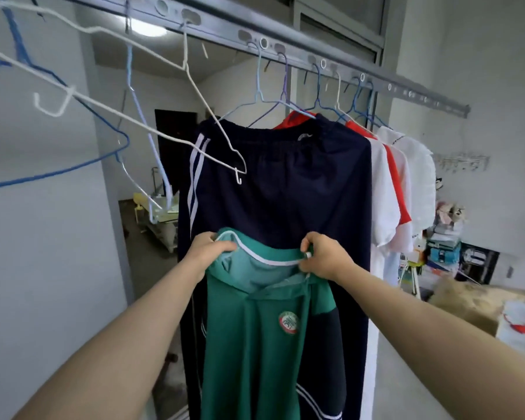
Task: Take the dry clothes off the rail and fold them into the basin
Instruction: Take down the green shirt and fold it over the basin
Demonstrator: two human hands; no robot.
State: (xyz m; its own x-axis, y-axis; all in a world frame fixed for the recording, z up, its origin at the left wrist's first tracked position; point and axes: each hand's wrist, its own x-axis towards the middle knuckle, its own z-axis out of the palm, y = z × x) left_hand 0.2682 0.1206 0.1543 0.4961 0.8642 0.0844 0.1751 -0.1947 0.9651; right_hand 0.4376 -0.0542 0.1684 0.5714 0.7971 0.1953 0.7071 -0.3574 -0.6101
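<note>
Green shirt (255, 344) off the rail (315, 60); left hand (208, 253) and right hand (323, 256) pinch its collar, fingers curled. Folding pending; basin unseen.

Matt green cloth shirt (255, 344); smooth grey metal rail (315, 53); thin wire hangers (194, 95).

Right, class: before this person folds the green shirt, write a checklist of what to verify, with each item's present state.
1. Left hand grips the green shirt at the collar: ok.
2. Right hand grips the collar's other side: ok.
3. Shirt held clear below the rail: ok.
4. Basin in sight: not ok, none in view.
5. Shirt dry: cannot tell.
</note>
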